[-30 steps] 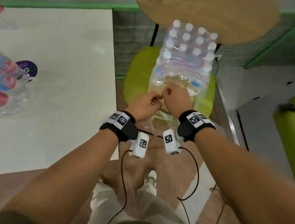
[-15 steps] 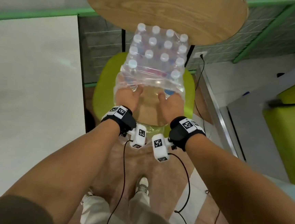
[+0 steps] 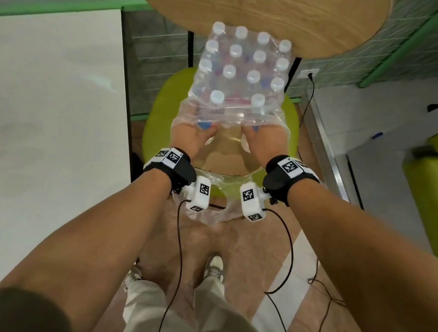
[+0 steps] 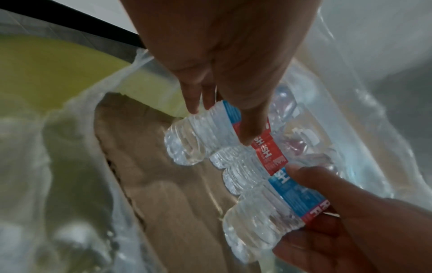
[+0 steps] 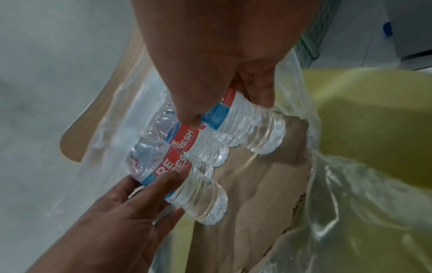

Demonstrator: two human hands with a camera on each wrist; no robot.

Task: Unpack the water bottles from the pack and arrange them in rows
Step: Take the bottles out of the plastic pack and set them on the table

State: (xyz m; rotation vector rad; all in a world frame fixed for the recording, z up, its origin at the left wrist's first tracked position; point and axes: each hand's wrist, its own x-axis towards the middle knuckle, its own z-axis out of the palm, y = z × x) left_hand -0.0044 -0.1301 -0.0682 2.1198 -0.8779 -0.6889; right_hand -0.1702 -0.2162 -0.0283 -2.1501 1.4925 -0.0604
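We see the clear shrink-wrapped pack of white-capped water bottles (image 3: 243,72) standing on a lime-green round chair seat (image 3: 162,108), its near end torn open over a brown cardboard tray (image 3: 224,153). Both hands reach into the opening. The left hand (image 3: 191,137) has its fingers (image 4: 247,114) curled round the leftmost clear ribbed bottle (image 4: 205,136) of the front row; the right hand (image 3: 263,143) grips the rightmost bottle (image 5: 247,123) the same way. To the left stands a white surface (image 3: 52,124).
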